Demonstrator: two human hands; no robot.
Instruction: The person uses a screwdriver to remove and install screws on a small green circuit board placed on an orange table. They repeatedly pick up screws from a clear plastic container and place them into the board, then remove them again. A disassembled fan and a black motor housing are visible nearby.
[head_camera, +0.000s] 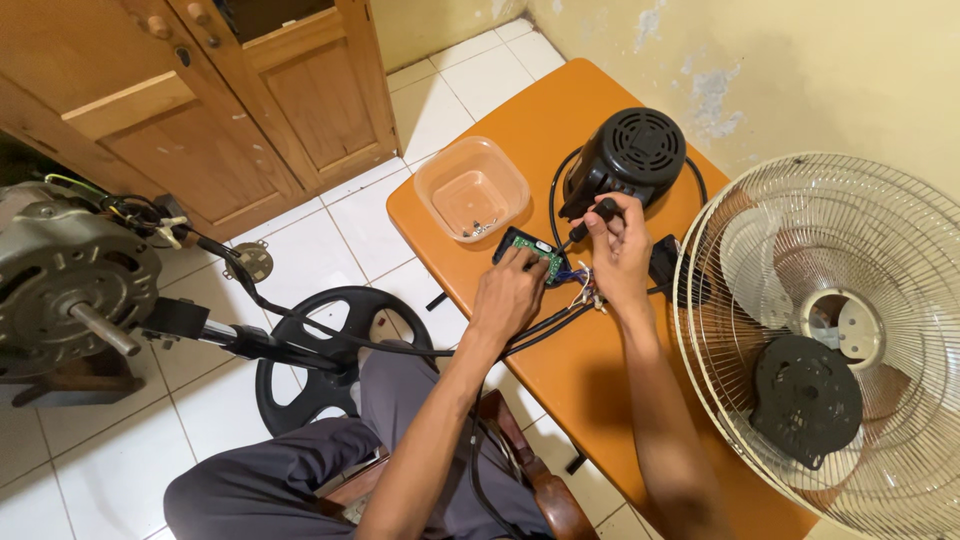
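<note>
The left hand (508, 292) presses down on a small green circuit board (533, 252) at the near edge of the orange table (520, 130), fingers closed over its left end. The right hand (620, 250) is wrapped around a black screwdriver (592, 218), whose long axis slants down-left toward the board; the tip seems to meet it, though fingers hide the contact. Coloured wires (583, 285) trail between the hands. A clear tub (471, 187) with screws sits just left; a black motor cover (628, 152) lies behind.
</note>
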